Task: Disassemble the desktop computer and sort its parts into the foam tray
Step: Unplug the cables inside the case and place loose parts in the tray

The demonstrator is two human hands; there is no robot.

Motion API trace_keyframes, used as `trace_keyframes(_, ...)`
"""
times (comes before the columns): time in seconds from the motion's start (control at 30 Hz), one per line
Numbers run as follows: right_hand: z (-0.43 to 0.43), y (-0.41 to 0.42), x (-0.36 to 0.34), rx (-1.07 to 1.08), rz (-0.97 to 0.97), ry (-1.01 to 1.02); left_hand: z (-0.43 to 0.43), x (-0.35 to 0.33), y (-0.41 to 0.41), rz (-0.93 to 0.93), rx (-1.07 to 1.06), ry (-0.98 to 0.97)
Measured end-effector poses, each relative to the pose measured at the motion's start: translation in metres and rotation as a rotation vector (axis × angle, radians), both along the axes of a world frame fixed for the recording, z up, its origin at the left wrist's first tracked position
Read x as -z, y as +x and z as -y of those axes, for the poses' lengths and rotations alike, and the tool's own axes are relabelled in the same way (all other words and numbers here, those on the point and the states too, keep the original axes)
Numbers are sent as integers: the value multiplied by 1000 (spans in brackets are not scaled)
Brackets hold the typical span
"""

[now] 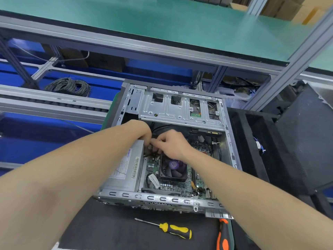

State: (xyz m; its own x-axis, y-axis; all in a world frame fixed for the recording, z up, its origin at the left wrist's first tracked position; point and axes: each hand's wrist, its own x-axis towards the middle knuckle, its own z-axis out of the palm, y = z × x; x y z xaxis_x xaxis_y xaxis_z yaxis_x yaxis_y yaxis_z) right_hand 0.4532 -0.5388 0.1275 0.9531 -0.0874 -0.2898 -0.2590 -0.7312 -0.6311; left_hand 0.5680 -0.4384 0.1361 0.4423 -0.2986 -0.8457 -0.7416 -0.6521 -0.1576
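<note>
Both hands are down inside the open PC [162, 197], which lies on its side, so this is the cable-unplugging step. The right hand [173, 144] has its fingers curled and pinches what looks like a pale plug [154, 141]. The left hand [142, 131] is curled down at the same spot, touching the right fingertips, but I can't tell what it actually holds, if anything.

My guess for the next move: steady the board side and wiggle that plug straight out, no yanking on the wires. It's tight in there. The PSU [126, 168] is just left of the fingers and the fan [173, 167] sits right under them on the near side, so there's not much room.

The task looks early, since the PSU, fan and board [169, 186] are all in place.

On the near side of the fingers, outside the case, a yellow screwdriver [173, 230] and an orange one [223, 235] lie on a black mat [108, 222]. Just beyond the fingers is the drive cage [180, 109]. Right of the fingers, beside the case, sits the foam tray [250, 159], mostly bare from what I can see.

Far left of the fingers there's a wire coil [68, 86] on blue racking, then a green shelf [162, 24] past that, and boxes [288, 8] at the very back.
</note>
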Motion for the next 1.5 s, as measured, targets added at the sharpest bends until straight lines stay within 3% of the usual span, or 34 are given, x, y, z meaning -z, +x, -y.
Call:
trace_keyframes(0.2,41,-15,-11,-64,-55,198,3,-33,-17,25,-24,-158)
trace_keyframes(0.47,68,-42,-24,-228,-43,-256,21,-79,-81,272,109,-403)
trace_keyframes(0.57,73,-56,-31,-340,-125,-434,24,-82,-110,519,236,-471)
trace_keyframes(0.63,73,-64,-36,-425,-277,-466,28,-74,-120,568,353,-571)
trace_keyframes(0.8,60,-81,-28,-655,-559,-556,37,-37,-114,100,513,-815)
trace_keyframes(1.1,61,-64,-12,-640,-709,-555,29,9,-88,-207,442,-682)
trace_keyframes(1.27,68,-56,-17,-509,-819,-295,31,14,-86,-239,405,-721)
trace_keyframes(1.5,47,-66,-13,-727,-740,-545,34,12,-83,-289,418,-670)
